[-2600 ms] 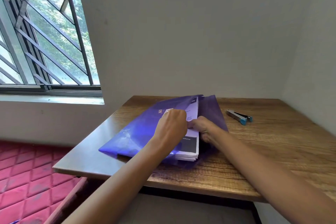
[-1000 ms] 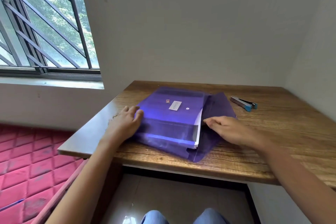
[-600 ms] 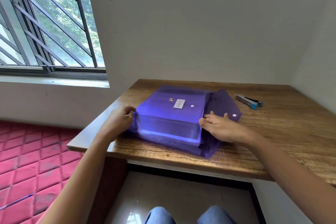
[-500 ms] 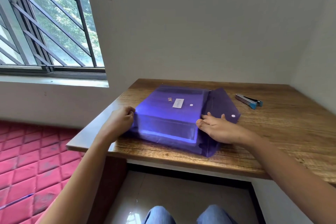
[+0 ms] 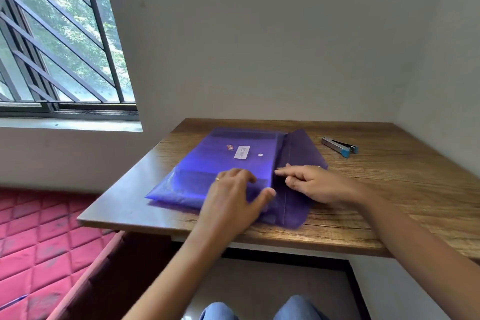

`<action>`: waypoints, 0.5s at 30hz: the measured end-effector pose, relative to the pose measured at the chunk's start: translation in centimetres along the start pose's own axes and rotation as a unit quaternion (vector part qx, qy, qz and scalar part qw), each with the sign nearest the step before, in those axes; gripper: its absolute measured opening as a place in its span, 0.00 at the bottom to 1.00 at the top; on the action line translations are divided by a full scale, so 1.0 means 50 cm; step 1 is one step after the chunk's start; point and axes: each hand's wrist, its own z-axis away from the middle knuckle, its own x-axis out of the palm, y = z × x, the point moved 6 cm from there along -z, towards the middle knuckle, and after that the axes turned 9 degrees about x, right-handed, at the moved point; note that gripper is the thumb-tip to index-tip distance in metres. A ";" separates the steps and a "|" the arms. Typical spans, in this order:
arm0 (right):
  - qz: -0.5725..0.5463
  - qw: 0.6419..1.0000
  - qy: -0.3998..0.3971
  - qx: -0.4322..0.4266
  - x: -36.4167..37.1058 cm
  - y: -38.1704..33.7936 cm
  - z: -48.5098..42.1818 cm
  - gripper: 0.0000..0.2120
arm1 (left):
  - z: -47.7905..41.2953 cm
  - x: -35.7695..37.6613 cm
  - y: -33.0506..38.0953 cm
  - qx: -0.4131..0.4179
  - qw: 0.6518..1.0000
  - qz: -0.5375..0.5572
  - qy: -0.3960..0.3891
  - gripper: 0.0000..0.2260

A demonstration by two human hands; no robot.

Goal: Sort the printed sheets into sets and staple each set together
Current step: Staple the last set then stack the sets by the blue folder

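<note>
Head view: a purple folder (image 5: 223, 163) is lying on the wooden worktop (image 5: 389, 189), its flap (image 5: 301, 150) folded out to the right. A stack of sheets (image 5: 192, 182) is showing only dimly through the translucent cover. The cover is being pressed by the left hand (image 5: 233, 195), grip slack, fingers spread flat, nothing grasped. The flap is being touched by the right hand (image 5: 317, 184), forefinger extended, other fingers loosely curled, nothing enclosed. A stapler (image 5: 339, 147) is lying well apart, far right.

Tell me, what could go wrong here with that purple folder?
The folder lies close to the table's front edge, so tugging could slide it off. Its flap is open under the right hand, so whatever is inside might spill out. The left hand only rests flat on it.
</note>
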 end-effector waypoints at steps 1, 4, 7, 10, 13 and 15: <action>0.007 1.000 0.001 -0.011 0.000 0.001 0.003 0.19 | -0.001 0.013 0.018 -0.001 1.000 -0.010 -0.010 0.25; 0.023 0.999 -0.019 -0.034 0.007 0.010 0.010 0.22 | -0.009 0.041 0.041 -0.018 0.998 -0.052 -0.036 0.24; 0.034 0.999 -0.021 -0.035 0.011 0.028 0.009 0.22 | -0.015 0.042 0.058 -0.030 0.995 -0.075 -0.054 0.20; 0.048 0.998 -0.002 -0.042 0.008 0.031 0.015 0.23 | -0.016 0.030 0.080 -0.049 0.993 -0.092 -0.059 0.13; 0.050 0.996 0.002 -0.068 0.010 0.025 0.023 0.24 | -0.018 0.023 0.102 -0.064 0.988 -0.126 -0.070 0.06; 0.058 0.996 0.001 -0.075 0.012 0.024 0.028 0.24 | -0.020 0.018 0.116 -0.063 0.984 -0.150 -0.076 0.02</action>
